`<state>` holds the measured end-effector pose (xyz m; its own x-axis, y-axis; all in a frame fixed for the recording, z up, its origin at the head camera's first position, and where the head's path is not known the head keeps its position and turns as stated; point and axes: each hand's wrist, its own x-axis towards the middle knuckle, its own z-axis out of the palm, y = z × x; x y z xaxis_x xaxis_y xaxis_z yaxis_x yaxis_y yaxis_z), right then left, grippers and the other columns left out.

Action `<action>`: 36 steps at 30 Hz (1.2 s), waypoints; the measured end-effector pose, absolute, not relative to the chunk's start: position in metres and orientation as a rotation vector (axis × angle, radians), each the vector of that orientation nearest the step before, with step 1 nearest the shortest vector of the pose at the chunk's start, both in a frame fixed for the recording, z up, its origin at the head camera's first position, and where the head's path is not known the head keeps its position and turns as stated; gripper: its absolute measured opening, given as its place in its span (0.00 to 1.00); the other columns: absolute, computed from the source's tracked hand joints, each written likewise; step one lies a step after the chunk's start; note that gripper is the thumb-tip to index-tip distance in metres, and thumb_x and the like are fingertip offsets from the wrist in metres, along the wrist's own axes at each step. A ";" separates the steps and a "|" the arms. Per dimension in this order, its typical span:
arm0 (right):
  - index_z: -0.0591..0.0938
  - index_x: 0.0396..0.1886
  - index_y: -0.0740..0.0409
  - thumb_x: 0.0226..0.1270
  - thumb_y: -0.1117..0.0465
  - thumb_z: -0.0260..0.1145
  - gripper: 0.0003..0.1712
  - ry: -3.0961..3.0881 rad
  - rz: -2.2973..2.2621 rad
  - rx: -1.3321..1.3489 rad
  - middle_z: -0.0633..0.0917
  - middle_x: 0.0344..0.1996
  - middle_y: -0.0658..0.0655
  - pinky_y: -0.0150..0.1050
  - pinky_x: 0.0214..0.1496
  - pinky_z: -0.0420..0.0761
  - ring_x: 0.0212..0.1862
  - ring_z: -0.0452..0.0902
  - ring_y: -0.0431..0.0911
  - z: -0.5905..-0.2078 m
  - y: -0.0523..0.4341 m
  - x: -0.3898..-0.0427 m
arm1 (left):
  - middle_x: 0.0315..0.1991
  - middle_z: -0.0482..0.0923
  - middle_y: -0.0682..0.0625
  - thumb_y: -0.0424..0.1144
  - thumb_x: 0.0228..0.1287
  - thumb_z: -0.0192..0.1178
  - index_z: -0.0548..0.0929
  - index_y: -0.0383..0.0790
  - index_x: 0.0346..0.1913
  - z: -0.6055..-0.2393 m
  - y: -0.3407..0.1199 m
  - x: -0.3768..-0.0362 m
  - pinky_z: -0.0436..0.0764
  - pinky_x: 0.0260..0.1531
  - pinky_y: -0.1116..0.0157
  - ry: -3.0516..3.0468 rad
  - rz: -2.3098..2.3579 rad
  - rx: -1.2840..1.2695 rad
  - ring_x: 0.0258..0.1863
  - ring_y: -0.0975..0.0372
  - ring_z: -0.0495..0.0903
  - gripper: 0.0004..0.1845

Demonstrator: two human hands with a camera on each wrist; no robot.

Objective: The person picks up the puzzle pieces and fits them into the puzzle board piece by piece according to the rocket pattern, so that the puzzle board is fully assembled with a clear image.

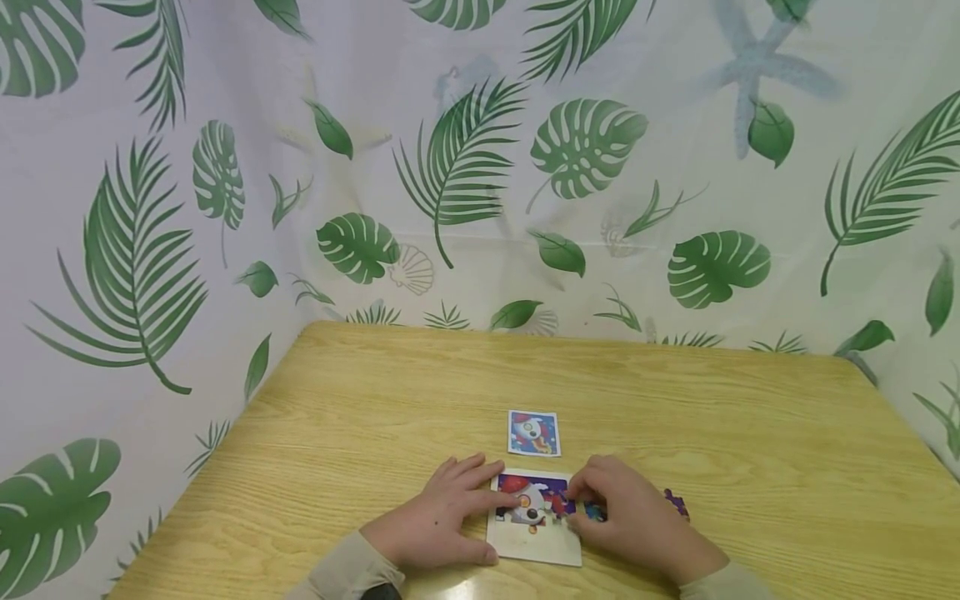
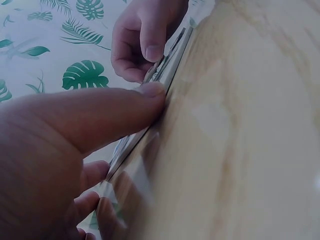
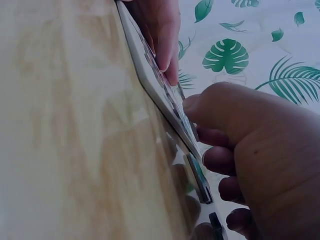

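A jigsaw puzzle in a pale tray (image 1: pixel 536 543) lies on the table, its upper part filled with a red, white and purple picture and its lower part bare. My left hand (image 1: pixel 450 512) is spread over the tray's left side, index finger on the picture and thumb (image 2: pixel 125 112) along the near edge. At the tray's right edge my right hand (image 1: pixel 630 512) pinches a thin puzzle piece (image 2: pixel 154 71) between thumb and index finger, tilted against the picture. Beside the tray, partly under the right hand, lies a blue-green puzzle piece (image 1: pixel 596 511).
A small picture card (image 1: pixel 533 433) with a similar design lies just beyond the tray. Past the right hand is a purple puzzle piece (image 1: pixel 677 503). The wooden table (image 1: pixel 360 392) meets a leaf-printed curtain (image 1: pixel 465 275) at its back and left sides.
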<state>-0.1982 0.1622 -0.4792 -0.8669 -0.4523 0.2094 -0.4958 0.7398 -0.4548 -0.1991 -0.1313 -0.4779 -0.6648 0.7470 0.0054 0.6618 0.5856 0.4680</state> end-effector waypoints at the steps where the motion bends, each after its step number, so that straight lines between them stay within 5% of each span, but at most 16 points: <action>1: 0.78 0.30 0.35 0.51 0.45 0.72 0.10 -2.857 0.779 0.779 0.73 0.27 0.38 0.31 0.36 0.72 0.32 0.66 0.34 -0.479 0.162 -0.198 | 0.73 0.47 0.56 0.62 0.55 0.59 0.63 0.72 0.67 -0.478 -0.131 -0.199 0.40 0.66 0.43 2.622 0.656 1.179 0.72 0.53 0.40 0.34; 20: 0.79 0.31 0.34 0.52 0.42 0.71 0.10 -2.857 0.709 0.892 0.72 0.28 0.35 0.32 0.35 0.71 0.32 0.65 0.35 -0.476 0.157 -0.196 | 0.73 0.49 0.53 0.62 0.58 0.56 0.69 0.69 0.63 -0.473 -0.114 -0.190 0.41 0.63 0.38 2.699 0.716 1.061 0.72 0.51 0.43 0.28; 36: 0.78 0.32 0.34 0.53 0.46 0.71 0.10 -2.844 0.711 0.840 0.72 0.25 0.37 0.31 0.35 0.69 0.31 0.66 0.36 -0.475 0.158 -0.196 | 0.73 0.47 0.53 0.66 0.58 0.53 0.62 0.76 0.65 -0.476 -0.100 -0.185 0.40 0.61 0.35 2.725 0.546 1.139 0.72 0.50 0.43 0.31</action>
<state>-0.1958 0.1579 -0.4752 -0.8442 -0.4915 0.2138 -0.5343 0.7401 -0.4084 -0.1849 -0.0996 -0.4761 -0.7044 0.7097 0.0128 0.6597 0.6480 0.3806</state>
